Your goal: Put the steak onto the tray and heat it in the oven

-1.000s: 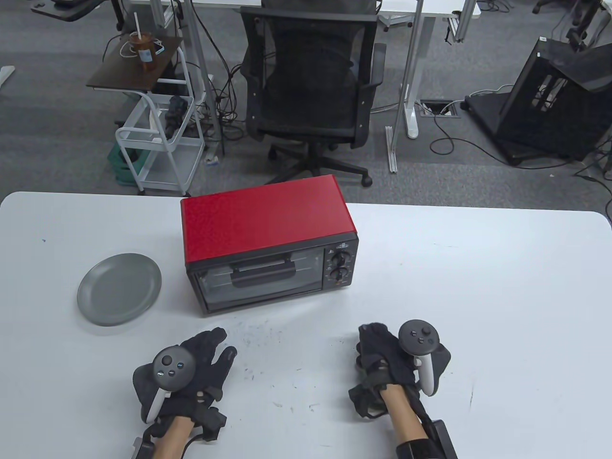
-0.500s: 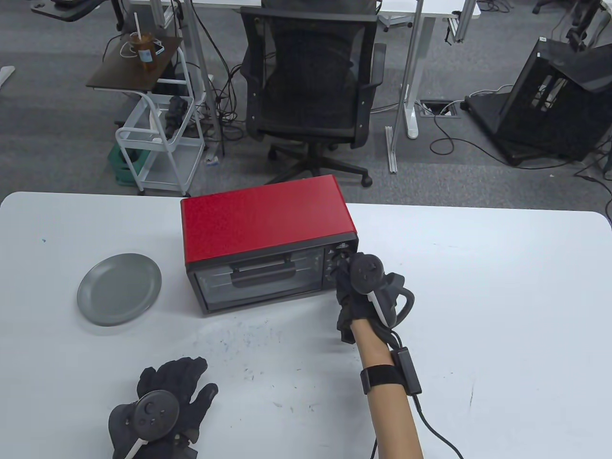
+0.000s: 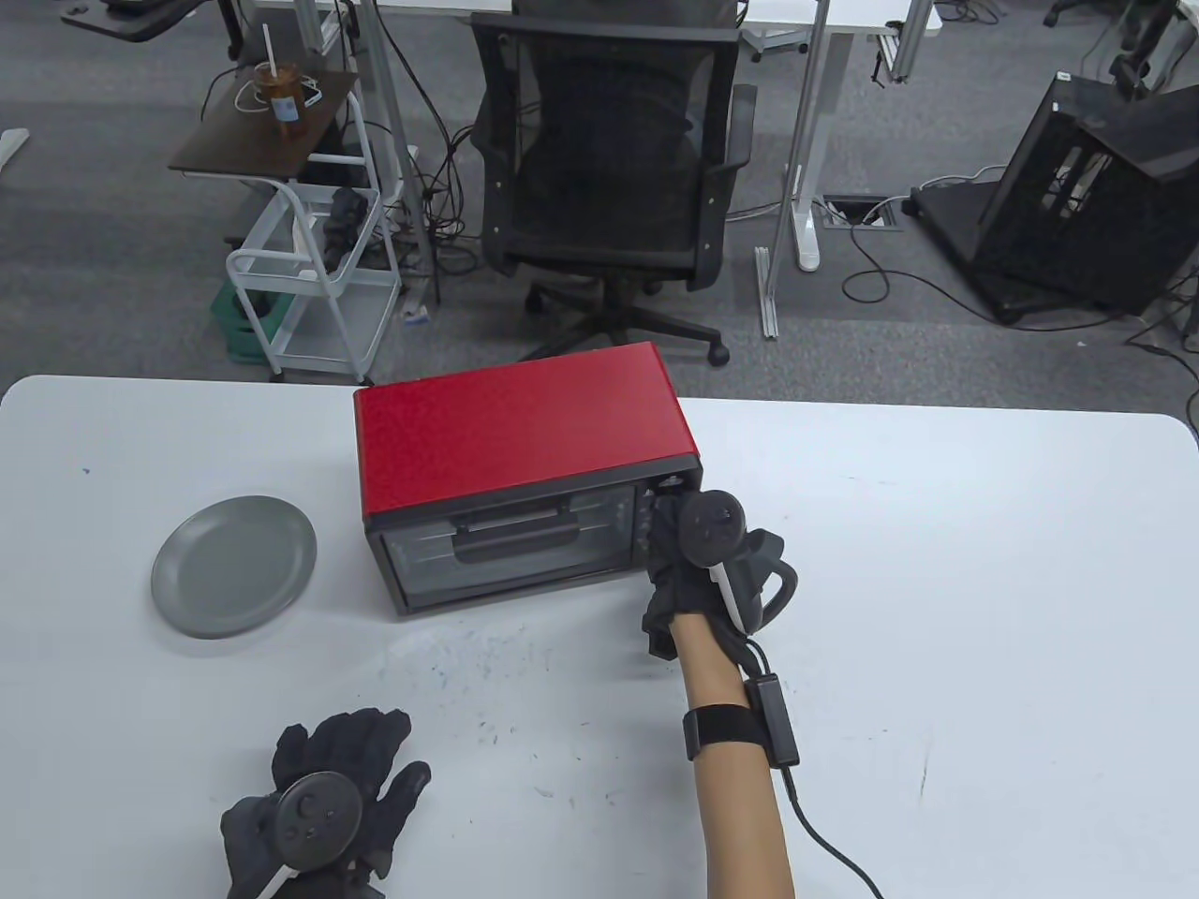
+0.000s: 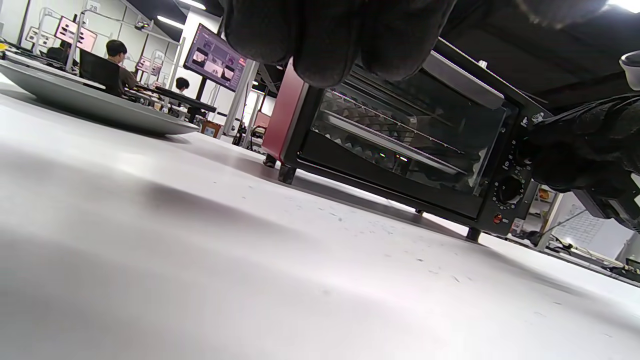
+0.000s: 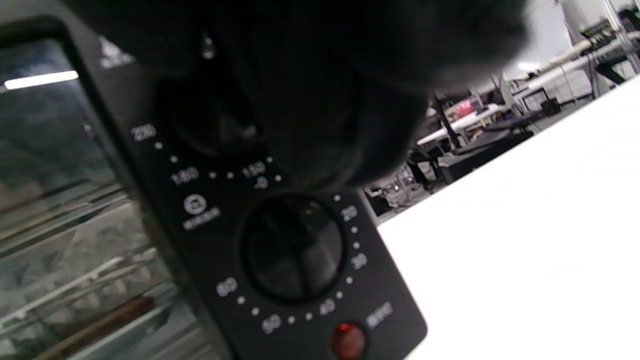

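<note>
Fingers point(image 5: 350, 125) of the right hand point(image 3: 698, 562) are up against the oven's upper knob point(image 5: 215, 117); the glove hides most of it, so whether they pinch it or only touch it I cannot tell. Left-hand fingers lie straight and spread, the left hand point(image 3: 323, 810) resting flat on the table point(image 3: 984, 562) near its front edge, holding nothing.

By my reading the step in hand is the last one: setting the heat. The oven point(image 3: 525, 473) stands mid-table with its door point(image 3: 510, 552) closed. Behind the glass, a brown strip point(image 5: 107, 320) low in the right wrist view may be the steak on the tray, but it is too blurred to be sure; the left wrist view shows a tray point(image 4: 385, 142) on the rack. The next move probably calls for a firm pinch and a turn of the upper knob, then a shift down to the lower knob point(image 5: 292, 247), whose scale runs from 20 to 60. A red lamp point(image 5: 347, 340) glows under it.

Around: a grey plate point(image 3: 234, 567), bare, well left of the oven. An office chair point(image 3: 609, 178) and a white cart point(image 3: 318, 272) stand on the floor beyond the table. Nothing blocks the knobs; the only hindrance is the glove itself, which covers the markings being set.
</note>
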`<action>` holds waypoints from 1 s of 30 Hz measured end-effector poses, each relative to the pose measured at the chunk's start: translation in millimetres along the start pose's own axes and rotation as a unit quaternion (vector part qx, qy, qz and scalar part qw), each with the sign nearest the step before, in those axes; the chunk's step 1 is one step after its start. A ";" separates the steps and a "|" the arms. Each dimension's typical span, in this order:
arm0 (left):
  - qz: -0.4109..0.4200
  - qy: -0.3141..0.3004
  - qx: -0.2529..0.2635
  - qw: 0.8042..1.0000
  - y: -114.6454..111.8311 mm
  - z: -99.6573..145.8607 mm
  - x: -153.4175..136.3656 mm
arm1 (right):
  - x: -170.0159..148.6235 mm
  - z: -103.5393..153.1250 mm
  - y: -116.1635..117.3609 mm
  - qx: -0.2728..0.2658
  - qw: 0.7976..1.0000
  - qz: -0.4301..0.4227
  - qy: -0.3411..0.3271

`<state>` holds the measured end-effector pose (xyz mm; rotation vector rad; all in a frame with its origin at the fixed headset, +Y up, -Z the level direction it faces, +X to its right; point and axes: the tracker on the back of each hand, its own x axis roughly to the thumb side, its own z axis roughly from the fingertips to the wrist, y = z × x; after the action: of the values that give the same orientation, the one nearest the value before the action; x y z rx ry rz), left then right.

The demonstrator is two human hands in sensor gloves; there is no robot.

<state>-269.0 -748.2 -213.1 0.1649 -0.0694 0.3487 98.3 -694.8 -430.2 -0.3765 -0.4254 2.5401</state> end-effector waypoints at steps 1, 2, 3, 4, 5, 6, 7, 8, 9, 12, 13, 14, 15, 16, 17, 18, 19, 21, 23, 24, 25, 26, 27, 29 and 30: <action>0.003 0.004 0.001 1.000 0.2 0.0 -1.8 | -0.5 -0.9 0.6 0.004 1.000 -0.013 0.010; 0.004 0.006 -0.001 1.000 0.2 -0.2 -2.6 | -0.8 -1.1 0.8 0.007 1.000 -0.017 0.014; 0.006 0.007 -0.002 1.000 0.2 -0.2 -3.9 | -1.3 -0.9 1.3 0.007 1.000 -0.022 0.018; 0.006 0.009 0.000 1.000 0.2 -0.1 -4.7 | -1.9 -0.9 1.8 0.006 1.000 -0.024 0.018; 0.005 0.010 0.000 1.000 0.2 -0.1 -5.0 | -2.3 -0.8 2.0 0.005 0.999 -0.026 0.019; 0.004 0.010 0.000 1.000 0.3 0.0 -5.2 | -3.0 -0.4 2.4 0.005 0.999 -0.030 0.021; 0.002 0.010 0.001 1.000 0.5 0.2 -5.0 | -4.0 -0.2 3.2 0.005 0.999 -0.037 0.024; 0.000 0.009 0.001 1.000 0.5 0.2 -4.6 | -4.8 -0.2 3.7 0.005 0.999 -0.042 0.026; -0.002 0.007 0.000 1.000 0.2 0.3 -3.9 | -6.1 -0.2 4.3 0.007 0.998 -0.050 0.030; -0.011 0.002 0.001 1.000 -0.6 0.4 -2.1 | -10.3 -0.4 6.8 0.012 0.996 -0.078 0.044; -0.015 0.001 0.001 1.000 -1.0 0.6 -1.6 | -11.8 -0.4 7.8 0.014 0.995 -0.088 0.048; -0.018 0.000 0.001 1.000 -1.4 0.8 -1.2 | -13.9 -0.5 9.0 0.017 0.993 -0.102 0.054; -0.019 0.000 0.001 1.000 -1.6 0.8 -1.0 | -15.2 -0.5 9.9 0.018 0.992 -0.111 0.057; -0.021 -0.001 0.000 1.000 -2.0 0.8 -0.7 | -17.4 -0.3 11.4 0.021 0.990 -0.126 0.064; -0.023 -0.002 -0.001 1.000 -2.3 0.8 -0.2 | -19.6 -0.1 13.1 0.024 0.987 -0.141 0.071; -0.024 -0.002 -0.001 1.000 -2.5 0.9 0.0 | -21.1 0.1 14.3 0.027 0.985 -0.151 0.075; -0.026 -0.003 -0.002 1.000 -2.7 0.9 0.5 | -23.3 0.5 16.2 0.030 0.982 -0.168 0.083; -0.030 -0.005 -0.002 1.000 -2.8 1.1 1.1 | -26.7 1.1 19.3 0.034 0.976 -0.195 0.094; -0.032 -0.005 -0.001 0.999 -2.8 1.2 1.5 | -29.6 1.4 21.8 0.040 0.969 -0.218 0.105; -0.033 -0.006 -0.001 0.999 -2.9 1.2 1.6 | -30.9 1.7 23.1 0.043 0.966 -0.231 0.111; -0.034 -0.006 -0.001 0.999 -2.9 1.3 1.8 | -32.2 1.7 24.3 0.046 0.963 -0.240 0.116; -0.034 -0.006 0.000 0.999 -2.9 1.3 1.8 | -33.0 1.8 25.0 0.048 0.961 -0.246 0.119; -0.035 -0.006 0.000 0.999 -3.0 1.3 1.9 | -34.1 1.8 25.8 0.051 0.958 -0.253 0.122; -0.036 -0.006 0.000 0.999 -2.9 1.4 1.9 | -35.7 1.5 26.5 0.051 0.956 -0.260 0.127; -0.037 -0.005 0.000 0.999 -2.8 1.4 1.9 | -36.6 1.3 26.9 0.054 0.955 -0.262 0.129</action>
<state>-266.2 -750.4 -212.0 0.1688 -0.0736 0.2735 115.6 -736.8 -432.4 -0.4757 -0.2442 1.9561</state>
